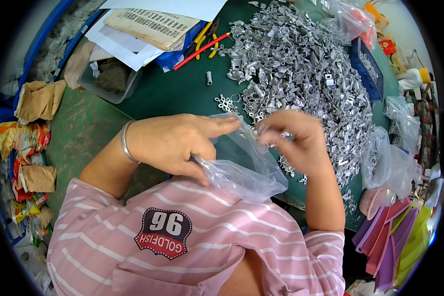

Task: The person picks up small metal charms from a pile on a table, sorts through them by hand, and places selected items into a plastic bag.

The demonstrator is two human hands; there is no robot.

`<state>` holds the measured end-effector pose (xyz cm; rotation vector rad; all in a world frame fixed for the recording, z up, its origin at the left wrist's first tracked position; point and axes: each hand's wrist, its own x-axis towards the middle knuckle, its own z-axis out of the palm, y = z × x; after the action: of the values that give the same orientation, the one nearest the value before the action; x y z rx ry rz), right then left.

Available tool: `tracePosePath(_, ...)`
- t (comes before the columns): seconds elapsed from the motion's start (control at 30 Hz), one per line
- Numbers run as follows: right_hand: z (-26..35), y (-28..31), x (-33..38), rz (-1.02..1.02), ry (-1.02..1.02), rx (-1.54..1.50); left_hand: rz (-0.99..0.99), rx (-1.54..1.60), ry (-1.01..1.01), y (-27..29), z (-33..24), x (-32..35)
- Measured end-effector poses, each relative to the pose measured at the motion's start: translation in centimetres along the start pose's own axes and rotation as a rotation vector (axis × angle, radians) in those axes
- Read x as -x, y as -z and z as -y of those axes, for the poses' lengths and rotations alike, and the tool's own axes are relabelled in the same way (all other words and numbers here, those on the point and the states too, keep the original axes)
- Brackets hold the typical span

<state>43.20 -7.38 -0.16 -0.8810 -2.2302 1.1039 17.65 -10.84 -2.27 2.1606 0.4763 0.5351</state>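
Observation:
A clear plastic bag (241,180) hangs at the table's near edge, its mouth spread. My left hand (180,140) grips its rim, with the index finger stretched along the far side and the thumb underneath. Over the bag's right side, my right hand (303,138) is curled in a pinch and smeared by motion. Something small and greyish shows at its fingertips, but I cannot make out what. Just beyond the hands spreads a large heap of small silver metal parts (301,64). A flower-shaped metal piece (226,103) lies between the bag and the heap.
A small metal cylinder (209,78), a red pencil (201,51) and yellow-handled pliers (200,44) lie left of the heap. Farther left stands a plastic tub (113,93) beside papers. A blue bin (367,69) and plastic bags (389,163) line the right side.

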Motion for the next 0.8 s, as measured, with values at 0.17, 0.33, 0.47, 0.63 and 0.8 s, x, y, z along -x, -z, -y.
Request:
tracePosePath(0.17,-4.5,0.1,-2.6,-0.237,0.054,0.404,0.026,0.022,0.019,0.1,-0.1,-0.1)
tracePosePath(0.33,-11.5,0.1,-6.8,-0.567,0.12,0.923,0.038,0.033,0.016,0.1,-0.1,-0.6)
tracePosePath(0.47,-11.6,-0.4,-5.7,-0.524,0.176,0.81,0.044,0.049,0.057,0.3,-0.5,-0.4)
tracePosePath(0.63,-10.8,1.0,-1.6,-0.362,0.25,0.594,0.044,0.086,0.073,0.4,0.0,-1.0)
tracePosePath(0.8,-11.9,4.3,-0.8,-0.592,0.129,0.719,0.041,0.091,0.044,0.3,0.3,-1.2)
